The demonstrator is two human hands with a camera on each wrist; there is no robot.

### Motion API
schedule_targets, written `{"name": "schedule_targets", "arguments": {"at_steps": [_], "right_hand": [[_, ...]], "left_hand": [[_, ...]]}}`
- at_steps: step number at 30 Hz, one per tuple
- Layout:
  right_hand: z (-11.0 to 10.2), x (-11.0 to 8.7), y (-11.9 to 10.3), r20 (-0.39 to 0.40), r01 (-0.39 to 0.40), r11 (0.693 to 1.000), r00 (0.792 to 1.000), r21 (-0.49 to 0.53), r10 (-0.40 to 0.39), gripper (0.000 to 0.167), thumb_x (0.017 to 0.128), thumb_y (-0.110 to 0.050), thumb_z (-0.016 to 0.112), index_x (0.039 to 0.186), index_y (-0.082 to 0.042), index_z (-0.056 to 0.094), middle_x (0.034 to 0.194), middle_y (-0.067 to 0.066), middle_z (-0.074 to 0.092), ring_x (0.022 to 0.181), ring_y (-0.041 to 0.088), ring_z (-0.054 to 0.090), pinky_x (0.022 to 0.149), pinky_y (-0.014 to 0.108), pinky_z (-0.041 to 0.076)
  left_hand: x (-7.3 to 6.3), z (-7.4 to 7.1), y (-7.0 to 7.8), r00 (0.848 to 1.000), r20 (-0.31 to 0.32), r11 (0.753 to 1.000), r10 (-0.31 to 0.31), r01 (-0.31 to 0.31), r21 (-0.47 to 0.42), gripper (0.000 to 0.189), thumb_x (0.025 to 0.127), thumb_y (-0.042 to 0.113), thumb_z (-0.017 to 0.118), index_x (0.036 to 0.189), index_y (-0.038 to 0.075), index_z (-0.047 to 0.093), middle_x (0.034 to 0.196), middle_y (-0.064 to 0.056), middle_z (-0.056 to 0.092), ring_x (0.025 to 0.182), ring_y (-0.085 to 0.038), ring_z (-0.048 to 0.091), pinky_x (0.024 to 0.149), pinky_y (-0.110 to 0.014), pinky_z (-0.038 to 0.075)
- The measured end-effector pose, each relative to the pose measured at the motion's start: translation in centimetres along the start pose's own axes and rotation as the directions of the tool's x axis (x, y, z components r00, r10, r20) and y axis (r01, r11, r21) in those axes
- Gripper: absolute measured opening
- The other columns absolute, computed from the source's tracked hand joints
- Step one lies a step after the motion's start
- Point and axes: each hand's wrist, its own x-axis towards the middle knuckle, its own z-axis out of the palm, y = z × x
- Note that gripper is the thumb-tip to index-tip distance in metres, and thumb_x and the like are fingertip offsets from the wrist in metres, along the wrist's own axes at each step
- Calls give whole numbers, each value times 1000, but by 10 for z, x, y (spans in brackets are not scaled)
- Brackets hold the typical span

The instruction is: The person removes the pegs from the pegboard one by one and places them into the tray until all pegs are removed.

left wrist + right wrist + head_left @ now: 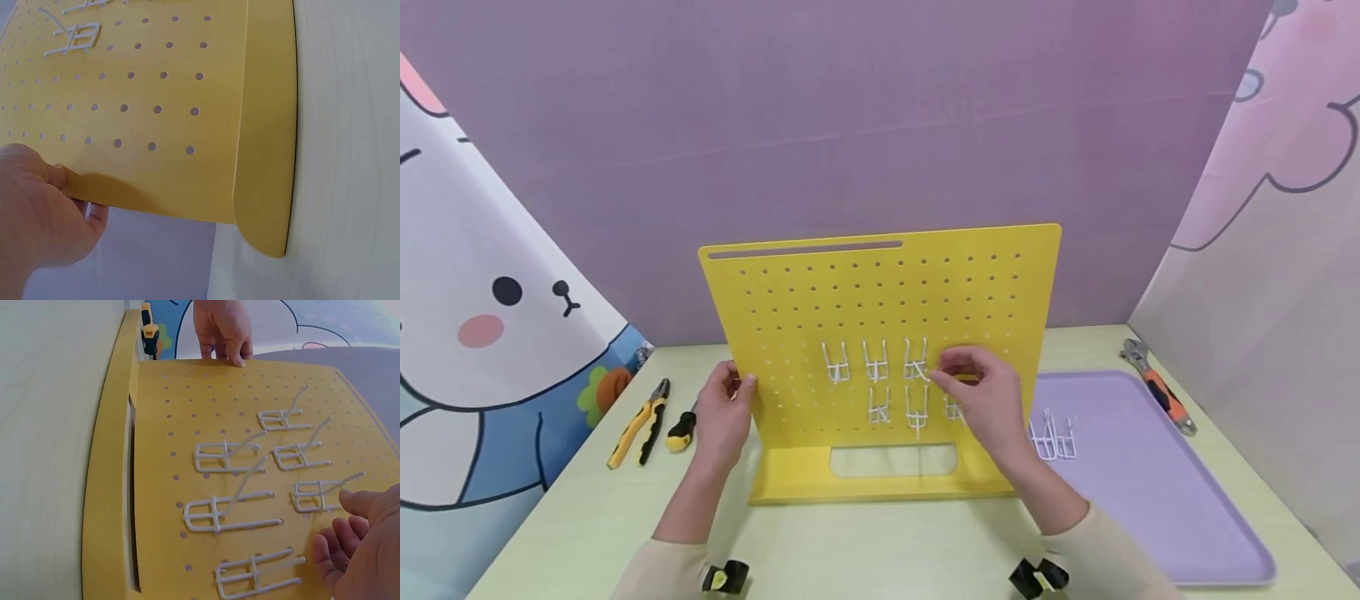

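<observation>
A yellow pegboard (880, 300) stands upright on its base, with white wire hooks in two rows of three. My left hand (727, 412) grips its left edge, thumb on the front face and fingers behind. In the left wrist view that hand (47, 212) shows at the board's side edge. My right hand (981, 396) is at the right end of the upper row, beside a white hook (915, 369). In the right wrist view, the right thumb (362, 503) lies right at that hook's prong (340, 483), with the loosely bent fingers apart from the thumb.
A purple tray (1157, 500) at the right carries more white hooks (1054, 437). Beyond it lies an adjustable wrench (1157, 387) with an orange handle. Yellow-black pliers (642, 423) and a screwdriver (682, 432) lie left of the board. A purple backdrop (880, 125) rises behind the table.
</observation>
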Motion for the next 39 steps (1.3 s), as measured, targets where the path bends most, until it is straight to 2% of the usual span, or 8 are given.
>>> {"name": "schedule_targets", "arguments": {"at_steps": [9, 16, 21, 25, 30, 33, 39], "right_hand": [[11, -1, -2, -14, 24, 999, 1000, 31, -23, 26, 82, -7, 84, 106, -5, 73, 100, 7, 73, 91, 20, 70, 79, 27, 58], [16, -2, -5, 20, -1, 995, 1000, 95, -1, 29, 84, -4, 82, 111, -6, 73, 105, 7, 74, 97, 20, 70, 82, 27, 58], [19, 0, -4, 37, -34, 994, 999, 107, 31, 26, 85, -3, 80, 110, -5, 75, 102, 10, 74, 91, 23, 69, 77, 26, 58], [22, 1, -1, 40, -76, 994, 997, 78, 73, 24, 85, -3, 81, 108, -4, 76, 101, 11, 74, 90, 25, 69, 74, 23, 57], [25, 2, 1, 27, -97, 995, 995, 35, 97, 22, 84, -7, 83, 105, -7, 77, 98, 7, 74, 89, 22, 69, 74, 25, 58], [25, 2, 2, 18, -93, 995, 996, 21, 93, 20, 84, -10, 84, 102, -9, 78, 96, 3, 74, 87, 20, 69, 73, 26, 58], [26, 3, 2, 12, -88, 996, 996, 31, 88, 17, 85, -9, 82, 102, -8, 78, 96, 4, 75, 86, 21, 69, 71, 28, 58]], "left_hand": [[-1, 0, 2, 1000, -1, 1000, 7, -7, 1, 22, 105, 7, 52, 126, -1, 54, 120, -16, 56, 116, -25, 51, 89, -22, 47], [-2, -1, 2, 1000, -3, 1000, 22, -22, -18, 22, 105, 6, 51, 125, -2, 54, 116, -16, 55, 109, -24, 51, 78, -12, 45], [-3, 0, 2, 1000, -5, 999, 29, -29, -30, 21, 105, 4, 51, 125, -3, 54, 114, -17, 55, 106, -23, 51, 76, -11, 45], [-3, 0, 3, 1000, 3, 999, 19, -19, -30, 22, 106, 5, 50, 126, -3, 53, 116, -16, 55, 109, -24, 50, 78, -11, 45], [-3, 0, 3, 1000, 9, 999, 19, -19, -30, 22, 106, 6, 50, 126, -2, 53, 116, -16, 55, 109, -24, 50, 78, -11, 45], [-2, 0, 3, 1000, 9, 999, 22, -22, -34, 22, 106, 6, 51, 126, -2, 53, 116, -16, 55, 109, -24, 50, 79, -11, 45], [-2, 0, 3, 1000, 12, 999, 15, -15, -46, 23, 106, 6, 51, 127, -2, 53, 117, -16, 55, 109, -23, 50, 79, -11, 45]]}}
